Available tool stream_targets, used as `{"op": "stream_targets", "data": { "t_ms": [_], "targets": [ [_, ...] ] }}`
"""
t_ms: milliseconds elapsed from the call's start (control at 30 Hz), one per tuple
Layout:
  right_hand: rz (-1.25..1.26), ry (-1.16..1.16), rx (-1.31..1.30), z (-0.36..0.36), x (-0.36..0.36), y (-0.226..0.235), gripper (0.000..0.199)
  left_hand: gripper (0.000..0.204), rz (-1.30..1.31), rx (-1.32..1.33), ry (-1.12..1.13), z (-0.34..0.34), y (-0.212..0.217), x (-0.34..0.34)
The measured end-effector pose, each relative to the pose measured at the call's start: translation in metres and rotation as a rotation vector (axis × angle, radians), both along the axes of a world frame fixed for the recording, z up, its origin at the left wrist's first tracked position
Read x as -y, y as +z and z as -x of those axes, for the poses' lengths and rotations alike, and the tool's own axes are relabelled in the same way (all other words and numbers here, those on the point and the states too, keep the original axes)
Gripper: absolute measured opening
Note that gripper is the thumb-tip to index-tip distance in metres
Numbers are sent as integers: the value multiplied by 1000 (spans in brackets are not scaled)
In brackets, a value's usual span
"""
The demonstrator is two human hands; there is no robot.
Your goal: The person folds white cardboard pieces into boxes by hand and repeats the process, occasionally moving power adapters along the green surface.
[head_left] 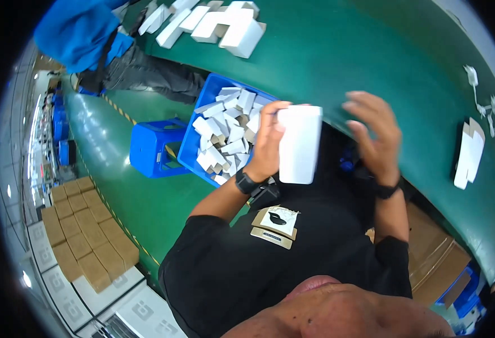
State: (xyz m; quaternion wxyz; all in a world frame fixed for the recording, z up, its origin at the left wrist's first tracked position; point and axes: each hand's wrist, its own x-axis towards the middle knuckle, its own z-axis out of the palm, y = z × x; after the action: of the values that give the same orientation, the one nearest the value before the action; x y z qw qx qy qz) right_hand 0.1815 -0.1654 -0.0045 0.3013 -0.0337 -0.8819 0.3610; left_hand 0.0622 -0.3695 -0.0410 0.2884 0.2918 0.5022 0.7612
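A small white carton (300,145) is upright in front of my chest, with my left hand (268,141) closed around its left side. To the right of the carton, my right hand (376,135) is raised near the table edge, its fingers apart and a little blurred, with nothing in it. Just left of my left hand, a blue bin (186,147) is heaped with small white cartons (225,127), some showing brown inner sides.
The green table (315,50) carries white boxes (219,25) at its far left, a flattened white carton (469,153) and white cables (491,112) at right. A blue stool (149,149) stands left, near a person (140,70). Brown boxes (87,225) are stacked lower left.
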Motion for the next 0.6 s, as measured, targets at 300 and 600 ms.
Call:
{"op": "stream_targets", "data": {
  "t_ms": [300, 600],
  "targets": [
    [-721, -1246, 856, -216, -179, -32, 50, 42, 411, 213, 905, 120, -198, 188],
    [-467, -1136, 655, -230, -171, -12, 38, 19, 576, -83, 647, 109, -120, 102]
  ]
}}
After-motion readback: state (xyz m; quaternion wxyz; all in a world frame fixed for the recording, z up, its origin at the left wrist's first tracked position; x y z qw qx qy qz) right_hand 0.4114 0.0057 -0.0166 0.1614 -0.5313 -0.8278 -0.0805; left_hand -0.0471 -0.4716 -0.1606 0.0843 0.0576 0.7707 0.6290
